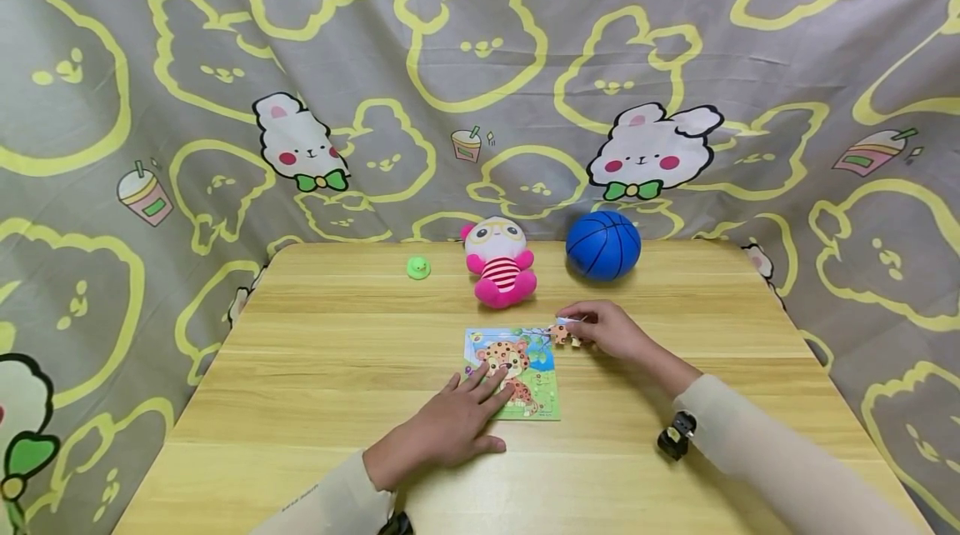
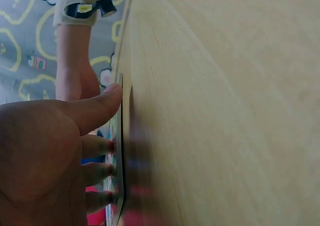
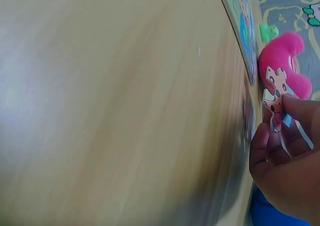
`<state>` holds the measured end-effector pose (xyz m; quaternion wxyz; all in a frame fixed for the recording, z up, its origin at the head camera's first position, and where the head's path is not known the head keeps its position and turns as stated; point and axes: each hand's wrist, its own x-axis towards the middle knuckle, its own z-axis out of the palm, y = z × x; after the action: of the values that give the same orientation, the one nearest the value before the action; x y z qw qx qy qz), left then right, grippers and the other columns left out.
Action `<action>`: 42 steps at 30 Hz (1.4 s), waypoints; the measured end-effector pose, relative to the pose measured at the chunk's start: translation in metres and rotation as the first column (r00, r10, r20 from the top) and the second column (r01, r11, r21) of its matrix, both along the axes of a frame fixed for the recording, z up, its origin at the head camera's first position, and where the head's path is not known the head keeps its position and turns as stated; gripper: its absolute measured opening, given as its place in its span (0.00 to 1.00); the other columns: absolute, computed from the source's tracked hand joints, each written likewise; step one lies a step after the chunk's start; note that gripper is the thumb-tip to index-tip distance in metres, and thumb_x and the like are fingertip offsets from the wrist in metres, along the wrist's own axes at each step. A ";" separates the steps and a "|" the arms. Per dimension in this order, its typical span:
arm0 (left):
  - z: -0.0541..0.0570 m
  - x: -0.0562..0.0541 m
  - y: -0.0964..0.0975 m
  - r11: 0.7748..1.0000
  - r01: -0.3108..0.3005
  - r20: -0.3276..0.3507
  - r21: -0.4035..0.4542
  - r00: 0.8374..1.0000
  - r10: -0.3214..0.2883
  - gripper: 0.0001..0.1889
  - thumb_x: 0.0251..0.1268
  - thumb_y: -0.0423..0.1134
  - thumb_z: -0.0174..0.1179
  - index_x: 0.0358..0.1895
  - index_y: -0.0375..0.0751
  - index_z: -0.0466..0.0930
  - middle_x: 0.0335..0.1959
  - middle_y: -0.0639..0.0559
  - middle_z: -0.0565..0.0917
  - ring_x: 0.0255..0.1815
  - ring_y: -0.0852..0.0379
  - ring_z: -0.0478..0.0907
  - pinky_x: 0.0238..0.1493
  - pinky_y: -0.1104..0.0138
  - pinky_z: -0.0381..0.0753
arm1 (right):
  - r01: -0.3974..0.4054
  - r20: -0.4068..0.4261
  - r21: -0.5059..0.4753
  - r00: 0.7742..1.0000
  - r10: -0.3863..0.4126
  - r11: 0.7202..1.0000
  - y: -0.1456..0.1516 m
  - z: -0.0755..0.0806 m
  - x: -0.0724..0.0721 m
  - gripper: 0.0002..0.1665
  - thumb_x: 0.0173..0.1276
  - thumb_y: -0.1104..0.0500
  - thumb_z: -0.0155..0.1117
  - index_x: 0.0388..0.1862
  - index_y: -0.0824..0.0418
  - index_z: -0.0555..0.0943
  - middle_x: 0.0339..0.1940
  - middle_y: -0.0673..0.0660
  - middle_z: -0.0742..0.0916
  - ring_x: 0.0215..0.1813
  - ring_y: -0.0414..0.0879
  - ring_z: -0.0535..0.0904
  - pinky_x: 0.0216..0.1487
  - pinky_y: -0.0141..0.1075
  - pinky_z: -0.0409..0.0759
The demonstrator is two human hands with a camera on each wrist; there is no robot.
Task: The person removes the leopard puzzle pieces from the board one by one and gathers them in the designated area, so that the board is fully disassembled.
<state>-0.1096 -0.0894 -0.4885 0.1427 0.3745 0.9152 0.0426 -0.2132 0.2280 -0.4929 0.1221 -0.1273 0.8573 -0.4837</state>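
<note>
Leopard jigsaw puzzle (image 1: 546, 393) is lying flat on the bench (image 1: 300, 377), right in front of the person. Left hand (image 1: 453, 427) is pretty much wide open, fingers stretched out with the tips resting on the picture, not gripping anything. Right hand (image 1: 611, 333) has its fingers curled in, pinching some loose puzzle pieces (image 3: 275, 93) by the board's far right corner. Can't count the pieces tbh, fingers cover part of them. Left hand hides the puzzle's lower left, and the left wrist cam only gets the board nearly edge-on.
</note>
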 end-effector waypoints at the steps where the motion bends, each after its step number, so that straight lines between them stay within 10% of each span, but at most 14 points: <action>1: 0.000 0.000 0.000 1.000 0.000 -0.001 0.000 1.000 0.000 0.45 0.72 0.70 0.50 0.85 0.53 0.51 0.86 0.50 0.47 0.86 0.43 0.43 0.77 0.40 0.57 | -0.004 -0.003 0.001 1.000 0.004 1.000 0.003 0.000 0.000 0.16 0.77 0.63 0.63 0.59 0.64 0.85 0.47 0.60 0.88 0.36 0.49 0.81 0.35 0.38 0.84; 42: -0.001 0.000 -0.001 1.000 -0.006 0.008 0.013 1.000 0.005 0.44 0.72 0.69 0.50 0.84 0.53 0.52 0.86 0.51 0.47 0.86 0.43 0.43 0.77 0.40 0.57 | 0.080 -0.126 0.171 0.990 -0.059 0.982 0.059 -0.008 -0.005 0.13 0.77 0.64 0.63 0.56 0.65 0.87 0.43 0.58 0.88 0.36 0.46 0.79 0.34 0.34 0.79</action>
<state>-0.1101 -0.0906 -0.4900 0.1436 0.3728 0.9154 0.0504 -0.2186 0.2869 -0.5011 0.0639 -0.1147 0.9063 -0.4017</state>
